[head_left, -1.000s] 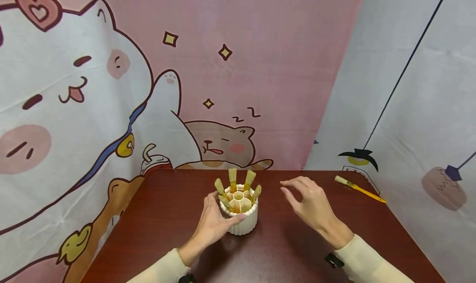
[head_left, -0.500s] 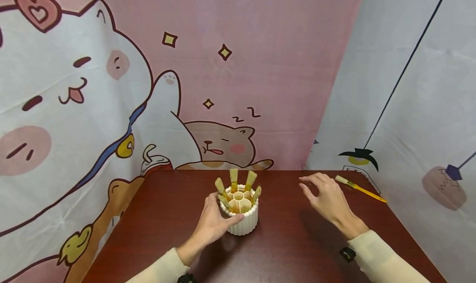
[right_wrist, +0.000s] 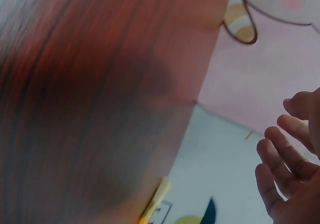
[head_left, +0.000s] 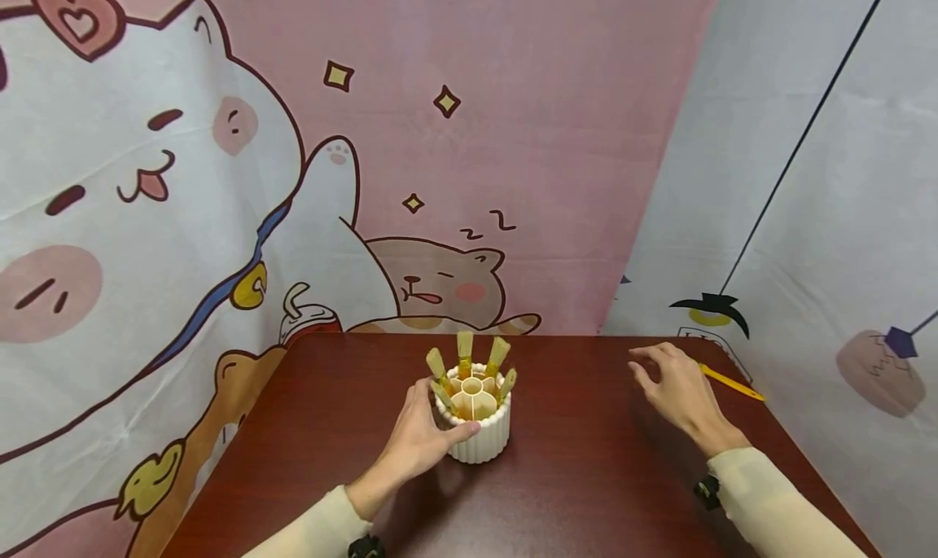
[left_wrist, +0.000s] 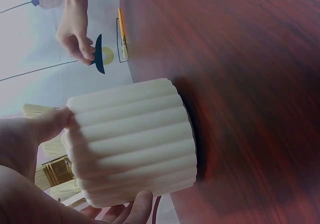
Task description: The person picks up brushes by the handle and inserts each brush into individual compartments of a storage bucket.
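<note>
My left hand [head_left: 419, 440] grips a white ribbed brush holder [head_left: 489, 440] from its left side, thumb across the near wall and fingers around the far left. Several flat paintbrushes [head_left: 465, 353] stand in the holder's compartments, bristles up. In the left wrist view the holder [left_wrist: 132, 144] fills the middle, resting on the table. My right hand [head_left: 681, 391] is over the table's right side, fingers loosely bent, holding nothing. Just behind it lies a yellow-handled paintbrush [head_left: 733, 383], its bristles hidden by the hand in the head view. The right wrist view shows those bristles [right_wrist: 161, 190] near the lower edge.
The dark red wooden table [head_left: 557, 493] reaches back to a pink and white cartoon cloth [head_left: 557, 175]. The loose brush lies near the table's right edge. Cloth also hangs along the left and right sides.
My right hand has moved right, from beside the holder to the loose paintbrush, and now covers its bristle end. The left hand keeps its grip on the brush holder.
</note>
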Motion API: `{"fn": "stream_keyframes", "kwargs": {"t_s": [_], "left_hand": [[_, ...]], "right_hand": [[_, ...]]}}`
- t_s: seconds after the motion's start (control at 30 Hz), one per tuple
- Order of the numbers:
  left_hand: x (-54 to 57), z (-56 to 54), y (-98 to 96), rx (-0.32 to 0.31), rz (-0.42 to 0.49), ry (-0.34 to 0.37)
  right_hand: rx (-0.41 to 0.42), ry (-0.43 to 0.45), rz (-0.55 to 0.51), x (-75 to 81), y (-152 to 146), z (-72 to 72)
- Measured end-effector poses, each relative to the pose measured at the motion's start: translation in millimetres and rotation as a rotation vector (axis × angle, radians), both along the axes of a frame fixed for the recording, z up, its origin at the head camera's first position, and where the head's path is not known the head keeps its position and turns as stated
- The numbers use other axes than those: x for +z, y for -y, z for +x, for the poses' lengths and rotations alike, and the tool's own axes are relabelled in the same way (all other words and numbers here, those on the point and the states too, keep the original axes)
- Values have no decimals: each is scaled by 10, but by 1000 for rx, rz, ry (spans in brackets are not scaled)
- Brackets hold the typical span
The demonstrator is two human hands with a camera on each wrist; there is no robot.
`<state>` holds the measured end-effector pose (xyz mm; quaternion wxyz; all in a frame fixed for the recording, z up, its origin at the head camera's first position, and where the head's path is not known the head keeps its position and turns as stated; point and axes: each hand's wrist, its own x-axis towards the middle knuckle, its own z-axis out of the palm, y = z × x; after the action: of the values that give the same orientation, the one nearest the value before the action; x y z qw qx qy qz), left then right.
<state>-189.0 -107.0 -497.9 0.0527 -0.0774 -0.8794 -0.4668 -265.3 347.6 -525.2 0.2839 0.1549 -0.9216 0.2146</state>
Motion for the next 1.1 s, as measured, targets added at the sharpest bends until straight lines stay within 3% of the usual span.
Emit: {"fn": "stream_keyframes", "kwargs": {"t_s": [0.53,0.93,1.1], "left_hand": [[-3,-10,14,-4,-19,7],[-6,-23,4,-2,-23,11],[-1,-23,7,3,-27,16]], "right_hand": [[-125,156,50,-241,-634,-187],[-205,375,121,-255,-963,-338],[-201,420,142,-248,-1002,-400]]}}
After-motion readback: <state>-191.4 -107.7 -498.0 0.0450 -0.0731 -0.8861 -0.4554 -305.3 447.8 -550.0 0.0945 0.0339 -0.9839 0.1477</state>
